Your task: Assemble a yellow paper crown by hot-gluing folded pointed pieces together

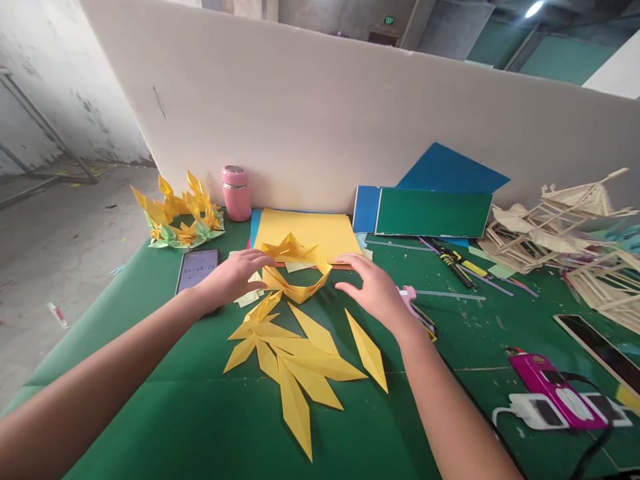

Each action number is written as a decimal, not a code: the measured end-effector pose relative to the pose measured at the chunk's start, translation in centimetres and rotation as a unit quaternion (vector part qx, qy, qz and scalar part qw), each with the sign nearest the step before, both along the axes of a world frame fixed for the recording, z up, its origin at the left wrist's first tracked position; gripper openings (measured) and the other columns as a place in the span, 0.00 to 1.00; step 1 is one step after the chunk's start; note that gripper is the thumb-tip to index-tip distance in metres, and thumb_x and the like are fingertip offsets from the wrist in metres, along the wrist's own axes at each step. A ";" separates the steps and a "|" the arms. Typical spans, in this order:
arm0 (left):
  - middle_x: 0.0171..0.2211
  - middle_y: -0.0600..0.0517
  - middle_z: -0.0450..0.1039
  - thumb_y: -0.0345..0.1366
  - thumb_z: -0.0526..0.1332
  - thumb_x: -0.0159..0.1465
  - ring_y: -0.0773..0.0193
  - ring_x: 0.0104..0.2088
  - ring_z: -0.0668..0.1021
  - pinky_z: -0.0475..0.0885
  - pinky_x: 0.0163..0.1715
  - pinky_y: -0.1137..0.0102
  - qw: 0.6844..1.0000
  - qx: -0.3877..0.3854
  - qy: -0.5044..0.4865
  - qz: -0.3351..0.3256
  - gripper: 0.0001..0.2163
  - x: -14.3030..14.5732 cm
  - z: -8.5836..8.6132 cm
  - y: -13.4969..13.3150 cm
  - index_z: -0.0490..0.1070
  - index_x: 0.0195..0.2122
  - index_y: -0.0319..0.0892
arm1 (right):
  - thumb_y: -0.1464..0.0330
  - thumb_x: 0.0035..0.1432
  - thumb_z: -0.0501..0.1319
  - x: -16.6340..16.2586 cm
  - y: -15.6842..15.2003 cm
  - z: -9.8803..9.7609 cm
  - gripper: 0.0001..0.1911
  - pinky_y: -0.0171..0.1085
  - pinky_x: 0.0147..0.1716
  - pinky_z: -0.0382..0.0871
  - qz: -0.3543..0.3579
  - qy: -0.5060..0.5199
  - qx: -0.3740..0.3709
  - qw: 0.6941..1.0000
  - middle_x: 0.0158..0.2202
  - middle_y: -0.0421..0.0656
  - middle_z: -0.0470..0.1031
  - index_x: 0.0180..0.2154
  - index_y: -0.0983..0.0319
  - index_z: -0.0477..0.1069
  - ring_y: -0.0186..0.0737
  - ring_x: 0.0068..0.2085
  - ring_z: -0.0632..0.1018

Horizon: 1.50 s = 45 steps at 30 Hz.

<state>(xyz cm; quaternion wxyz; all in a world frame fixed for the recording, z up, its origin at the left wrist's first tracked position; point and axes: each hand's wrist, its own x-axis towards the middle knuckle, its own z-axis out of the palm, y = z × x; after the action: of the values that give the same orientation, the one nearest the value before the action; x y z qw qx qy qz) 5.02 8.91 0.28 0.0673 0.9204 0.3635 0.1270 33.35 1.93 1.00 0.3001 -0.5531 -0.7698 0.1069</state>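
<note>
A yellow folded-paper ring (pixel 306 293) with pointed peaks stands on the green table, between my two hands. My left hand (pixel 234 277) is at its left side, fingertips at the rim and thumb apart; I cannot tell whether they touch. On the other side, my right hand (pixel 373 287) is curved and open, its fingertips close to the ring's right edge. Nearer to me lies a spread of folded yellow paper pieces (pixel 295 393), long and pointed. One such pointed paper piece (pixel 367 350) lies apart, below my right hand.
A finished-looking paper crown (pixel 185 220), a pink bottle (pixel 237 193) and a phone (pixel 197 267) are at left. Behind the ring lie yellow sheets (pixel 310 227). At right are a pink glue gun (pixel 409 297), cutters (pixel 453 263), stick models (pixel 530 233) and a magenta power strip (pixel 557 390).
</note>
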 end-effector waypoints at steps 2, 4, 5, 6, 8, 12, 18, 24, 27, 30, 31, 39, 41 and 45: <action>0.52 0.45 0.73 0.38 0.57 0.63 0.54 0.54 0.72 0.66 0.53 0.57 1.000 0.007 -0.027 -0.010 0.16 0.0 0.2 -0.7 0.68 0.51 0.44 | 0.67 0.56 0.59 0.9 -1.2 0.4 0.15 0.42 0.39 0.71 -0.053 0.037 0.008 0.998 0.50 0.46 0.72 0.47 0.57 0.67 0.46 0.45 0.76; 0.51 0.46 0.74 0.39 0.54 0.64 0.54 0.53 0.72 0.67 0.52 0.58 0.998 0.016 -0.058 -0.004 0.14 -0.1 0.5 -1.5 0.69 0.50 0.45 | 0.63 0.58 0.56 2.3 -2.6 0.6 0.13 0.39 0.32 0.71 -0.135 0.039 0.007 0.990 0.46 0.49 0.73 0.44 0.59 0.69 0.46 0.40 0.76; 0.48 0.47 0.75 0.40 0.53 0.65 0.54 0.51 0.73 0.68 0.51 0.58 0.997 0.020 -0.075 0.011 0.14 -0.2 0.7 -2.1 0.70 0.48 0.45 | 0.61 0.58 0.55 3.2 -3.3 0.5 0.13 0.40 0.31 0.70 -0.178 0.016 0.013 0.984 0.44 0.49 0.73 0.42 0.60 0.69 0.46 0.40 0.76; 0.45 0.47 0.76 0.41 0.52 0.65 0.54 0.48 0.75 0.69 0.49 0.59 0.995 0.025 -0.093 0.039 0.13 -0.3 0.8 -2.6 0.72 0.46 0.45 | 0.59 0.57 0.55 4.1 -4.0 0.3 0.14 0.40 0.31 0.69 -0.222 -0.008 0.018 0.975 0.42 0.50 0.72 0.40 0.60 0.69 0.47 0.39 0.75; 0.39 0.47 0.77 0.43 0.52 0.64 0.57 0.38 0.77 0.72 0.40 0.63 0.985 0.009 -0.117 0.125 0.14 -0.5 0.8 -3.9 0.73 0.39 0.44 | 0.55 0.54 0.55 5.9 -5.0 -0.5 0.16 0.40 0.27 0.67 -0.307 -0.040 0.005 0.951 0.39 0.50 0.72 0.37 0.60 0.69 0.48 0.36 0.75; 0.33 0.49 0.76 0.45 0.53 0.63 0.62 0.25 0.75 0.71 0.28 0.67 0.967 -0.077 -0.092 0.227 0.14 -0.7 -0.4 -6.2 0.73 0.36 0.42 | 0.48 0.52 0.53 8.2 -6.1 -2.6 0.21 0.42 0.27 0.65 -0.377 -0.038 -0.029 0.925 0.33 0.48 0.73 0.30 0.59 0.66 0.48 0.32 0.74; 0.34 0.48 0.75 0.47 0.57 0.59 0.58 0.30 0.76 0.70 0.30 0.66 0.970 -0.102 -0.050 0.217 0.14 -0.1 -2.4 -7.4 0.71 0.35 0.42 | 0.49 0.51 0.55 7.5 -5.9 -3.6 0.19 0.40 0.27 0.65 -0.368 -0.029 -0.065 0.927 0.36 0.50 0.74 0.32 0.58 0.65 0.50 0.34 0.75; 0.24 0.53 0.71 0.44 0.57 0.58 0.60 0.26 0.73 0.67 0.25 0.69 0.973 -0.109 -0.046 0.200 0.09 0.0 -2.7 -7.8 0.69 0.27 0.45 | 0.52 0.49 0.59 7.6 -5.7 -4.9 0.17 0.42 0.29 0.68 -0.362 -0.021 -0.073 0.929 0.35 0.50 0.75 0.33 0.59 0.65 0.51 0.36 0.76; 0.25 0.53 0.71 0.42 0.54 0.59 0.61 0.26 0.73 0.67 0.25 0.69 0.975 -0.117 -0.074 0.175 0.09 -0.1 -2.6 -8.2 0.68 0.27 0.45 | 0.56 0.46 0.62 8.2 -5.5 -5.8 0.16 0.40 0.25 0.70 -0.358 0.017 -0.094 0.929 0.36 0.50 0.75 0.33 0.59 0.65 0.49 0.33 0.77; 0.29 0.51 0.73 0.42 0.52 0.61 0.62 0.27 0.74 0.68 0.26 0.69 0.973 -0.135 -0.103 0.157 0.10 -0.3 -2.6 -8.7 0.68 0.29 0.45 | 0.60 0.43 0.64 8.5 -5.5 -6.3 0.16 0.38 0.20 0.71 -0.355 0.064 -0.100 0.927 0.35 0.49 0.76 0.34 0.60 0.67 0.45 0.29 0.78; 0.30 0.51 0.73 0.42 0.52 0.62 0.62 0.27 0.74 0.69 0.26 0.68 0.972 -0.138 -0.110 0.156 0.10 -0.4 -2.6 -8.8 0.68 0.30 0.45 | 0.61 0.42 0.65 8.6 -5.5 -6.3 0.16 0.38 0.19 0.70 -0.352 0.083 -0.106 0.926 0.35 0.48 0.77 0.34 0.60 0.68 0.44 0.27 0.77; 0.29 0.51 0.71 0.43 0.56 0.58 0.61 0.28 0.74 0.70 0.27 0.68 0.976 -0.136 -0.082 0.146 0.09 -1.1 -3.1 -8.8 0.71 0.32 0.45 | 0.62 0.39 0.63 8.7 -6.3 -4.9 0.15 0.42 0.28 0.74 -0.376 0.127 -0.097 0.913 0.29 0.46 0.79 0.32 0.60 0.74 0.47 0.30 0.79; 0.28 0.52 0.71 0.41 0.55 0.59 0.61 0.27 0.73 0.69 0.27 0.68 0.975 -0.135 -0.078 0.157 0.09 -0.9 -2.9 -8.9 0.70 0.31 0.45 | 0.61 0.39 0.64 8.6 -6.5 -4.3 0.18 0.43 0.32 0.75 -0.369 0.196 -0.082 0.905 0.33 0.47 0.80 0.35 0.61 0.74 0.48 0.34 0.80; 0.30 0.50 0.71 0.43 0.52 0.62 0.61 0.28 0.74 0.70 0.29 0.67 0.975 -0.128 -0.081 0.162 0.12 -0.4 -2.7 -9.0 0.70 0.29 0.44 | 0.58 0.36 0.68 7.6 -6.6 -3.5 0.25 0.38 0.27 0.75 -0.325 0.351 -0.061 0.876 0.37 0.48 0.79 0.39 0.61 0.73 0.45 0.34 0.80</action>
<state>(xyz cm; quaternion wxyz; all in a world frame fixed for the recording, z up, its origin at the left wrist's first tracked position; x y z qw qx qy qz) 4.64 -0.12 -2.41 0.1926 0.8194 0.5147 0.1629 40.95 -4.62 -2.53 0.5340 -0.7157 -0.3823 0.2376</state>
